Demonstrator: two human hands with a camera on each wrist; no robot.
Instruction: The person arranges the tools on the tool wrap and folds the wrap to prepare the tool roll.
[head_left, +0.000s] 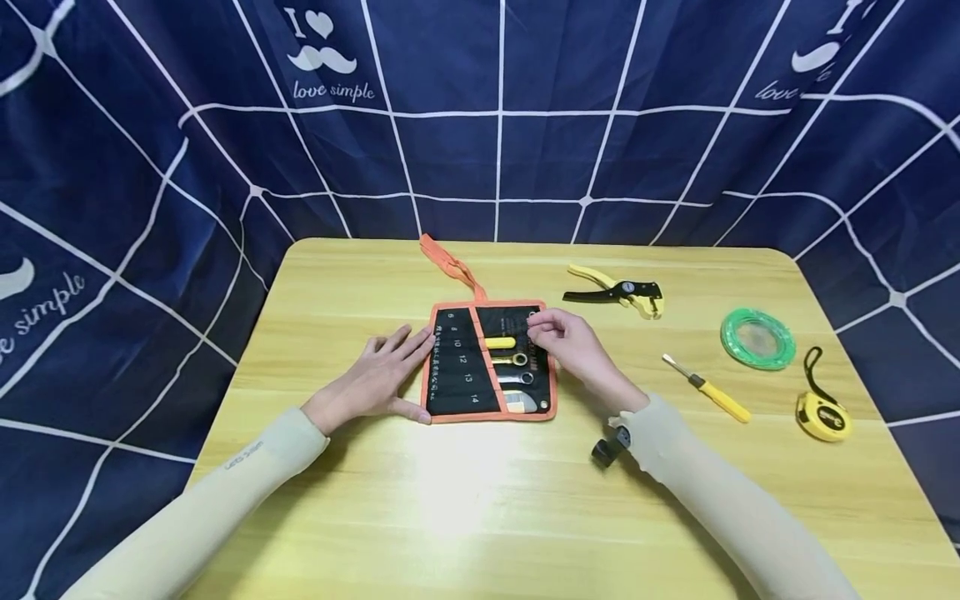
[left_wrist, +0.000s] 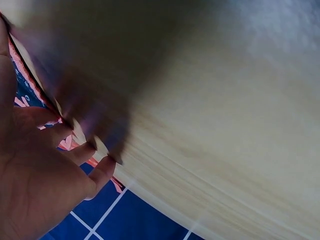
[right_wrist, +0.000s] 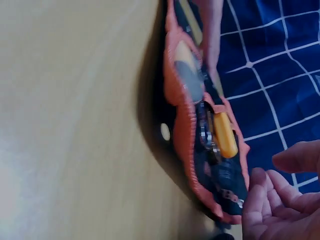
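Observation:
A black tool pouch with orange trim (head_left: 459,379) lies unfolded on the table, with printed numbers on its left panel. Its slots hold a yellow-handled tool (head_left: 500,342), two wrenches (head_left: 510,360) and a tool with a broad silver end (head_left: 520,402). My left hand (head_left: 382,375) rests along the pouch's left edge, fingers spread. At the upper right corner of the pouch is my right hand (head_left: 570,340), its fingertips by the trim. In the right wrist view, the thumb (right_wrist: 297,157) stands apart from the loosely bent fingers, and nothing shows between them.
An orange strap (head_left: 450,262) trails from the pouch's top. To the right lie wire strippers (head_left: 626,290), a yellow-handled screwdriver (head_left: 720,397), a green-rimmed round coil or dish (head_left: 786,346) and a yellow tape measure (head_left: 822,417). A blue checked curtain (head_left: 450,158) surrounds the table.

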